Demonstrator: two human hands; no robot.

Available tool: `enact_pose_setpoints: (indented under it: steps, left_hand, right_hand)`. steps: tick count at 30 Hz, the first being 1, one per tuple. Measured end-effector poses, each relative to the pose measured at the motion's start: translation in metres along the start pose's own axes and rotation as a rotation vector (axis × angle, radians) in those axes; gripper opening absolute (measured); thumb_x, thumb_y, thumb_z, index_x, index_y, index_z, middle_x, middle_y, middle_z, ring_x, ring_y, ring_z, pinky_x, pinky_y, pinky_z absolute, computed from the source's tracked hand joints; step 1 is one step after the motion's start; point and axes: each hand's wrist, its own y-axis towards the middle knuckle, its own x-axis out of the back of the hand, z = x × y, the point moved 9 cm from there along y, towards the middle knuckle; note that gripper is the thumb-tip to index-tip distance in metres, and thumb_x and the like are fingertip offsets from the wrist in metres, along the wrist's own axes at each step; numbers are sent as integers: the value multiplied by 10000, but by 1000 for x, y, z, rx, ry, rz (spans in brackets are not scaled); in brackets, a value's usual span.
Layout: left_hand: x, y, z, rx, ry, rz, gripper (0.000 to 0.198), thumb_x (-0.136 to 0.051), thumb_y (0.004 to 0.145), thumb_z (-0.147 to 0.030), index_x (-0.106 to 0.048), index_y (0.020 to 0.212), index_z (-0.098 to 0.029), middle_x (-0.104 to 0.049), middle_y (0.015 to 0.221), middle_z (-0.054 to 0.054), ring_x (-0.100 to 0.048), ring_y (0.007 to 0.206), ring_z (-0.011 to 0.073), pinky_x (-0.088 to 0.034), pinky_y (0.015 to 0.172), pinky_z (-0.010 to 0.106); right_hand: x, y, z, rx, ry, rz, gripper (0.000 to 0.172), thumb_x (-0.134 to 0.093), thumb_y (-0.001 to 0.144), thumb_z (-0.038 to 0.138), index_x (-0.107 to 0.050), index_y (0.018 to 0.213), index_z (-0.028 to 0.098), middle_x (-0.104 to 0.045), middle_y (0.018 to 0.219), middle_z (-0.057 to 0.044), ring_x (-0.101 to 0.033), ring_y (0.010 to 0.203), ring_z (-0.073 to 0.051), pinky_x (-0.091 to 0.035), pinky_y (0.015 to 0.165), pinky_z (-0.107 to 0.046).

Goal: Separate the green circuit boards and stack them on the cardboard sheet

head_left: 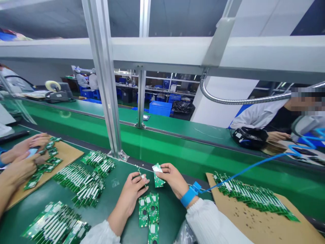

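Note:
Between the thumb and fingers of my right hand (175, 179) is a green circuit board (158, 176), its face turned toward me. A blue wrist strap (190, 195) circles that wrist. My left hand (132, 191) pinches another circuit board (140, 172), seen almost edge-on, just left of the first. The two boards are apart. Just below my hands, several circuit boards (149, 211) with white patches and dark round spots lie flat on the green table. Part of the left-hand board is hidden by my fingers.
Rows of stacked boards (81, 179) stand on the left, with another stack (56, 223) nearer. At right, a cardboard sheet (243, 213) carries a leaning row of boards (254, 195). A blue cord (250, 169) runs from my wrist. A co-worker's hands (25, 159) work at far left. A metal post (111, 101) rises ahead.

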Motion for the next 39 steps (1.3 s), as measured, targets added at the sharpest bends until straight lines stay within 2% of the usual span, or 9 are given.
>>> enact_pose_setpoints:
  steps: [3,6,11,14,19,24,28,31,39]
  left_hand:
    - [4,8,2,-11,167,-49,538,-789,606,-202,-479,1046,-196,-599,935,55,-638,724,161,-523,602,255]
    - [2,13,2,-32,254,-60,561,-803,570,-263,-511,1042,-182,-595,905,48,-616,676,140,-503,558,229]
    - [-5,13,0,-54,267,-23,465,-748,618,-319,-532,1000,-165,-595,745,2,-581,617,107,-480,531,194]
    - [-9,12,2,-44,249,8,398,-741,604,-286,-562,928,-141,-594,671,-1,-604,643,129,-510,605,231]
    - [-13,14,2,-73,262,37,324,-760,544,-232,-595,798,-116,-634,779,51,-622,685,147,-506,630,224]
    - [-7,18,2,-76,342,-10,311,-757,567,-212,-620,829,-116,-634,819,61,-619,687,144,-520,648,245]
    - [-6,27,5,-76,407,-36,405,-788,516,-177,-607,873,-117,-631,757,51,-594,582,140,-506,543,249]
    - [-12,33,4,-81,382,-25,461,-777,480,-112,-582,898,-116,-626,727,46,-592,560,150,-491,512,251]
    - [-27,35,-11,-171,200,62,440,-647,581,-175,-516,1000,-145,-638,865,58,-620,723,146,-493,645,234]
  right_hand:
    - [-5,-4,2,2,3,36,465,-802,453,296,-534,813,170,-619,736,3,-587,669,-151,-454,645,-279]
    - [-12,-8,2,6,6,67,487,-796,477,307,-531,862,168,-618,776,-3,-593,674,-145,-463,652,-276]
    - [-18,-8,-6,2,-4,65,527,-808,467,325,-526,885,169,-608,825,-9,-599,692,-146,-474,671,-282]
    - [-19,-6,-14,-13,-26,54,538,-829,439,311,-546,870,161,-615,876,-31,-599,678,-143,-476,675,-289]
    - [-20,-4,-26,-51,-47,29,614,-855,381,287,-545,893,147,-614,899,-59,-603,657,-155,-485,657,-304]
    - [5,9,-18,-33,-40,-39,548,-838,451,300,-536,888,171,-603,923,-47,-606,800,-164,-476,737,-277]
    - [20,13,-22,-88,-44,-5,500,-846,451,291,-539,826,167,-607,764,-21,-608,683,-158,-485,646,-281]
    - [15,10,-32,-116,-62,48,490,-854,437,286,-552,801,162,-606,720,-17,-608,634,-160,-489,591,-286]
    - [-19,11,-24,-16,-225,191,403,-796,514,326,-632,830,139,-678,835,-58,-635,775,-197,-493,725,-307]
